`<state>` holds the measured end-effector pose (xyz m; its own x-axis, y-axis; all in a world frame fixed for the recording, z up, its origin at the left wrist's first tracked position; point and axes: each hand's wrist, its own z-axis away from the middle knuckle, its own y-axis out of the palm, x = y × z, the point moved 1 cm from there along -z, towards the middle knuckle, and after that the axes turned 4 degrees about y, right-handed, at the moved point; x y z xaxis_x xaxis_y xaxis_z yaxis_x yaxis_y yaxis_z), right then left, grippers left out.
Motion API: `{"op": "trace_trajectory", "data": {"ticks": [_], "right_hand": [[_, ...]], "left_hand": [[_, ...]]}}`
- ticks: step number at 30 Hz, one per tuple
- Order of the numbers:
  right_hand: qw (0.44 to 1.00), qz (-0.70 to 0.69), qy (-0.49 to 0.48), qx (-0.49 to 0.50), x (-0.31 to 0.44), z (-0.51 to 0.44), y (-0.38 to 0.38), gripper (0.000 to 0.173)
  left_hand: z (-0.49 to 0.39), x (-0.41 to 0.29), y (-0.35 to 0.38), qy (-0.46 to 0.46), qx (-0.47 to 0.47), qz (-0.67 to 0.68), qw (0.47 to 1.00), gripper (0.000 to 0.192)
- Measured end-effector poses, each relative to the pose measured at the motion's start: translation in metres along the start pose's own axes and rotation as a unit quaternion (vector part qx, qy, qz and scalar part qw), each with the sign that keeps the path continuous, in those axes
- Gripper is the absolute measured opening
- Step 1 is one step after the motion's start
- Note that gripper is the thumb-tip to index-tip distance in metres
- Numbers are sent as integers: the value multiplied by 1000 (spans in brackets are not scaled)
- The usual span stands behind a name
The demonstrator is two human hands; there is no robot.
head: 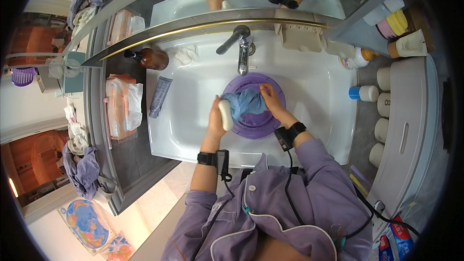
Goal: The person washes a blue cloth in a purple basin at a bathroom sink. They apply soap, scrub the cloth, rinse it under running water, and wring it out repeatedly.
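A white bar of soap is gripped in my left hand, at the left side of a round purple basin. Wet blue cloth lies bunched over the basin, its left end close against the soap. My right hand holds the cloth's right end, thumb and fingers around its edge. The basin sits in a white sink, below the chrome faucet. Whether water is in the basin I cannot tell.
A brown pump bottle and a grey squeeze tube stand and lie at the sink's left. Packaged tissues rest on the dark counter. At the right are a blue-capped bottle and several white cups. Black cables hang from my wrists.
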<state>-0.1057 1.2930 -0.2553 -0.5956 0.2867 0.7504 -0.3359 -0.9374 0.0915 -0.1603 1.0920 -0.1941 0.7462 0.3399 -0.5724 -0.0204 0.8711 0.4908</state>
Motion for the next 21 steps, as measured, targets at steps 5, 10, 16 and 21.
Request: {"op": "trace_trajectory", "data": {"ticks": [5,10,16,21], "right_hand": [[970,-132,87,184,10,36,-1,51],[917,153,-354,104,15,62,58,36],[862,348,-369,2,38,42,69,29],[872,372,-314,-58,36,32,63,31]], "left_hand": [[7,-16,0,42,62,121,990,57],[-17,22,-5,54,47,134,988,60],[-36,75,-7,-2,12,107,994,60],[-32,77,-3,63,-60,-11,996,62]]}}
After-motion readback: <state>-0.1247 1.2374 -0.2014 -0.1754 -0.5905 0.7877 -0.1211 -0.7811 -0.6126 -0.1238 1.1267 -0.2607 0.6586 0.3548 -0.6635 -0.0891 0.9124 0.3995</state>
